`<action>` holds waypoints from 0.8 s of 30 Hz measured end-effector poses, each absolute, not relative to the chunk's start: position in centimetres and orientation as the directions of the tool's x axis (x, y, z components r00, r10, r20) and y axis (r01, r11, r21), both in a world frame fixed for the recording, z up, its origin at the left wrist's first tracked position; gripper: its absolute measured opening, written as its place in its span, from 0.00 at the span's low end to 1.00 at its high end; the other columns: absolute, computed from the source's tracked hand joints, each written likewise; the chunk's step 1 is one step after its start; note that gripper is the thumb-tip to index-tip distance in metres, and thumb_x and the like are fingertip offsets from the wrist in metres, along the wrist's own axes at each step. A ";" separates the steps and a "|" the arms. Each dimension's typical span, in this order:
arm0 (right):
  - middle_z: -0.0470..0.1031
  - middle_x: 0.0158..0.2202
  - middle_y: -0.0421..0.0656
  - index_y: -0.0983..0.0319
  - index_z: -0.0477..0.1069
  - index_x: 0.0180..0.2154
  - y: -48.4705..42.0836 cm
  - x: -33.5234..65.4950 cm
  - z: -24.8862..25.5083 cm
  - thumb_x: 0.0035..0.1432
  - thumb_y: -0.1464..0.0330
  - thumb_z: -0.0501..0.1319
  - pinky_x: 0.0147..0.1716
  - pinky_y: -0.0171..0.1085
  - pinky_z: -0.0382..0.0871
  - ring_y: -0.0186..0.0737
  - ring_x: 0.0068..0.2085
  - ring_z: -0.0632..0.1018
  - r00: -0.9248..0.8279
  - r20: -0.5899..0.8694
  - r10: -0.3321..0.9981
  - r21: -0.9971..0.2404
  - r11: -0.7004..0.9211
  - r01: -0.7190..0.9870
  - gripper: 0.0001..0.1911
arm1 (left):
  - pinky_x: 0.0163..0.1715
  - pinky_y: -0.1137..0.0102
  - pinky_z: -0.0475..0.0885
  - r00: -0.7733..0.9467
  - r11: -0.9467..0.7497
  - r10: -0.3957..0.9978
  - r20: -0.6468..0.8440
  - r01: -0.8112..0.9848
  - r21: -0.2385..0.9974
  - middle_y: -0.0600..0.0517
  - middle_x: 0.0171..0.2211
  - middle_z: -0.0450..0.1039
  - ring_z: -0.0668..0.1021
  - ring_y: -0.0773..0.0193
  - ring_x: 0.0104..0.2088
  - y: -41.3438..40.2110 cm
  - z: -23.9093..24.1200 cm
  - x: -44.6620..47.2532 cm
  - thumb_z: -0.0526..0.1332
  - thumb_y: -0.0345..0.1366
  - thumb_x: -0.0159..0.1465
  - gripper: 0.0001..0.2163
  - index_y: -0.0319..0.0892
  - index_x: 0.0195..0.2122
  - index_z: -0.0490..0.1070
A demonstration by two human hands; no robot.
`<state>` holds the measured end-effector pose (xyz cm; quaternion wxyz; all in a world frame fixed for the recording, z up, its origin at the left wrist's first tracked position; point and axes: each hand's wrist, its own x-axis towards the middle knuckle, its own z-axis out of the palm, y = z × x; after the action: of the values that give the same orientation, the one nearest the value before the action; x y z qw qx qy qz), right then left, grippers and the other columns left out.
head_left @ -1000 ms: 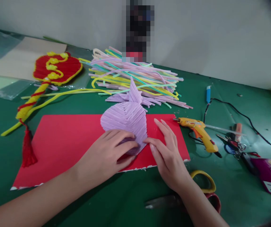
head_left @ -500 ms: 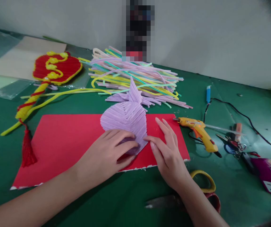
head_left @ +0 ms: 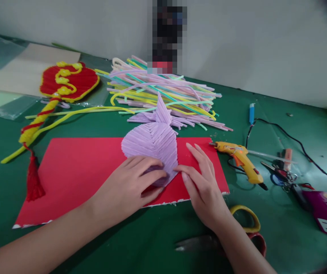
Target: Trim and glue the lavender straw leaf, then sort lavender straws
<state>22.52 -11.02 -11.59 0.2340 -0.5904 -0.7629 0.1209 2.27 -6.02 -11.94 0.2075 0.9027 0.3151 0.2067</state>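
Observation:
A lilac fish-shaped piece (head_left: 152, 140), made of pipe cleaners laid side by side, lies on a red sheet (head_left: 80, 163) with a ragged white front edge. My left hand (head_left: 135, 180) rests across its lower left part, open, fingers lying over the strips and covering some of them. To the right, my right hand (head_left: 202, 182) is open with its fingers stretched out. Its index fingertip touches the piece's right edge, while the other fingers lie over the red sheet. Scissors (head_left: 245, 219) with yellow and red handles lie partly under my right forearm.
Behind the sheet is a heap of pastel pipe cleaners (head_left: 163, 87). A red and yellow fan (head_left: 69, 82) with a tassel (head_left: 34, 180) lies at left. On the right are a yellow glue gun (head_left: 239, 156), a cable (head_left: 291, 139), keys (head_left: 287, 180) and a purple object (head_left: 320, 209).

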 end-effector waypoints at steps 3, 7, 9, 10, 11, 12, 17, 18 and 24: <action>0.51 0.64 0.46 0.59 0.70 0.44 -11.0 22.6 -11.6 0.61 0.72 0.50 0.60 0.54 0.52 0.48 0.65 0.51 -0.165 0.217 0.962 -0.476 0.252 0.843 0.13 | 0.45 0.63 0.68 0.719 -0.712 0.654 0.234 0.480 0.513 0.50 0.45 0.69 0.72 0.60 0.46 -6.0 -11.9 2.2 0.56 0.35 0.63 0.08 0.45 0.42 0.70; 0.51 0.64 0.45 0.59 0.70 0.44 -10.9 22.7 -11.6 0.61 0.72 0.50 0.60 0.54 0.52 0.49 0.65 0.51 -0.144 0.218 0.965 -0.477 0.234 0.847 0.14 | 0.45 0.63 0.68 0.720 -0.704 0.658 0.221 0.485 0.518 0.51 0.45 0.69 0.72 0.61 0.45 -6.1 -11.9 2.2 0.56 0.35 0.63 0.08 0.45 0.42 0.70; 0.51 0.64 0.45 0.59 0.70 0.43 -10.9 22.6 -11.6 0.61 0.72 0.50 0.60 0.53 0.51 0.49 0.65 0.50 -0.154 0.208 0.966 -0.474 0.238 0.848 0.13 | 0.45 0.63 0.68 0.719 -0.706 0.658 0.224 0.485 0.516 0.51 0.45 0.69 0.72 0.61 0.46 -6.1 -12.0 2.2 0.56 0.35 0.63 0.08 0.45 0.42 0.70; 0.50 0.64 0.45 0.59 0.71 0.43 -10.9 22.6 -11.6 0.61 0.72 0.50 0.60 0.53 0.51 0.49 0.65 0.50 -0.151 0.208 0.966 -0.475 0.235 0.848 0.13 | 0.45 0.63 0.68 0.719 -0.707 0.657 0.226 0.484 0.515 0.51 0.45 0.69 0.72 0.61 0.46 -6.1 -12.0 2.2 0.56 0.35 0.63 0.08 0.45 0.42 0.70; 0.50 0.64 0.45 0.59 0.71 0.43 -11.0 22.6 -11.6 0.61 0.72 0.50 0.61 0.53 0.51 0.49 0.65 0.50 -0.146 0.209 0.967 -0.477 0.231 0.848 0.13 | 0.45 0.63 0.68 0.719 -0.708 0.656 0.228 0.483 0.515 0.51 0.45 0.69 0.72 0.61 0.46 -6.1 -12.0 2.3 0.56 0.35 0.63 0.08 0.45 0.42 0.70; 0.50 0.64 0.45 0.59 0.70 0.43 -11.0 22.6 -11.6 0.61 0.72 0.50 0.61 0.53 0.51 0.48 0.65 0.50 -0.142 0.211 0.967 -0.478 0.229 0.848 0.13 | 0.45 0.63 0.68 0.719 -0.707 0.657 0.226 0.484 0.515 0.51 0.45 0.69 0.72 0.61 0.46 -6.1 -12.0 2.3 0.56 0.35 0.63 0.08 0.46 0.43 0.70; 0.50 0.64 0.45 0.59 0.70 0.44 -10.9 22.6 -11.6 0.62 0.72 0.50 0.61 0.52 0.51 0.48 0.65 0.50 -0.141 0.220 0.965 -0.477 0.232 0.848 0.13 | 0.45 0.63 0.67 0.720 -0.702 0.660 0.215 0.489 0.518 0.51 0.46 0.69 0.72 0.61 0.46 -6.1 -11.9 2.2 0.56 0.35 0.63 0.08 0.46 0.43 0.70; 0.50 0.64 0.45 0.59 0.70 0.44 -10.9 22.7 -11.6 0.62 0.72 0.50 0.61 0.52 0.51 0.48 0.65 0.50 -0.130 0.227 0.965 -0.482 0.227 0.846 0.13 | 0.45 0.63 0.68 0.720 -0.703 0.660 0.217 0.489 0.516 0.51 0.46 0.69 0.72 0.61 0.46 -6.1 -11.9 2.2 0.56 0.35 0.63 0.08 0.46 0.43 0.70; 0.50 0.64 0.45 0.60 0.70 0.43 -10.9 22.7 -11.7 0.62 0.72 0.49 0.60 0.54 0.52 0.49 0.64 0.52 -0.120 0.241 0.963 -0.473 0.225 0.852 0.13 | 0.45 0.63 0.68 0.718 -0.700 0.663 0.213 0.494 0.515 0.50 0.45 0.70 0.72 0.61 0.45 -6.1 -11.9 2.3 0.56 0.35 0.63 0.08 0.46 0.42 0.71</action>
<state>22.69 -10.90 -11.72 0.2537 -0.6129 -0.7402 0.1096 2.25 -6.07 -11.87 0.2162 0.9011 0.3211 0.1953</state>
